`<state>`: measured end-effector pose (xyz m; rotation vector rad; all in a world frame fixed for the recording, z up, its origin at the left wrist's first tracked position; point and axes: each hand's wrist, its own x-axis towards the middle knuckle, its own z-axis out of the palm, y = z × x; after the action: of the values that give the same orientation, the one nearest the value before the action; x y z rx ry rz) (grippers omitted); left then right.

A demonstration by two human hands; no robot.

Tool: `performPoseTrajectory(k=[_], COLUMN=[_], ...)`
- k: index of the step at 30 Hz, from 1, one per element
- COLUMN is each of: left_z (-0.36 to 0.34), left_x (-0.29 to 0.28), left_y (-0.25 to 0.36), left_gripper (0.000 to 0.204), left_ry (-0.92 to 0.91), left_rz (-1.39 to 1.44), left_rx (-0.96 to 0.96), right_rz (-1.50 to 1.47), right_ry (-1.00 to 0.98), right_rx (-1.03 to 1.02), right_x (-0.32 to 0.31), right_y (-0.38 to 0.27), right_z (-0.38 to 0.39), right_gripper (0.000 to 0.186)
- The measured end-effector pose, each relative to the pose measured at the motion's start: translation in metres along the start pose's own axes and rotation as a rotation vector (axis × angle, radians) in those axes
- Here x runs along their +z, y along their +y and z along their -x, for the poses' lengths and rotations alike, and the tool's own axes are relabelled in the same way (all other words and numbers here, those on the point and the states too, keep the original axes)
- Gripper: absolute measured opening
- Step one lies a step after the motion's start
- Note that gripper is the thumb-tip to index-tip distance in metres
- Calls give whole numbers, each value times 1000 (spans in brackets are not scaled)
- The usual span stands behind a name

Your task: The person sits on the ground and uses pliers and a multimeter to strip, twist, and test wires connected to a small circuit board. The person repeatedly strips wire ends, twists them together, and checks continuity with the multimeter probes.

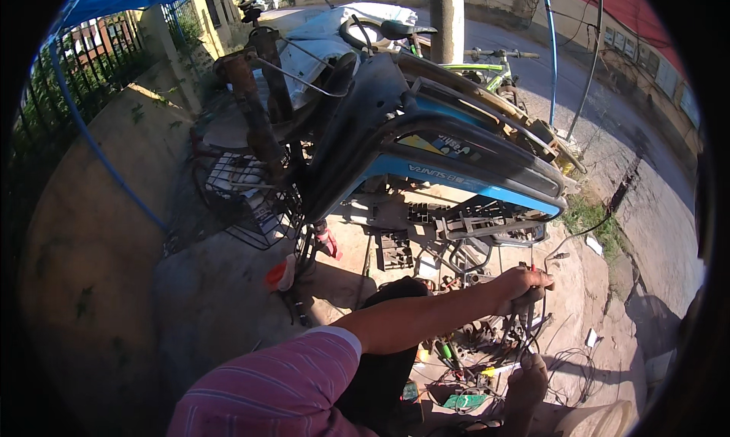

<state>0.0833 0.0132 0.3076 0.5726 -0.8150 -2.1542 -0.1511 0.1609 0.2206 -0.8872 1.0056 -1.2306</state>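
Head view, left hand point(525, 285), right hand point(530, 375), both gripping several cables point(528, 327), one overturned vehicle point(456, 152)

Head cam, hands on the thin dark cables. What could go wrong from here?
1. Snagging: the thin dark cables between left hand and right hand could catch on the loose black wire loops on the ground nearby.
2. Lost items: the slim bright-green object lies in ground clutter and might get knocked or buried.
3. Tipping: the large black-and-blue vehicle frame is upside down, support unclear; a bump might shift it.
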Motion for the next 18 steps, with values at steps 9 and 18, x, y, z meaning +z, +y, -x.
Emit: performPoseTrajectory(k=[9,18], left_z=[25,27], left_x=[-25,-18], left_y=[43,48], left_gripper=[26,27], left_ry=[90,26], left_rz=[-123,-264], left_rx=[37,24], right_rz=[-119,975], right_ry=[182,49], right_rx=[286,227], right_x=[1,22], right_y=[-5,-6], right_z=[15,9], right_gripper=[22,32])
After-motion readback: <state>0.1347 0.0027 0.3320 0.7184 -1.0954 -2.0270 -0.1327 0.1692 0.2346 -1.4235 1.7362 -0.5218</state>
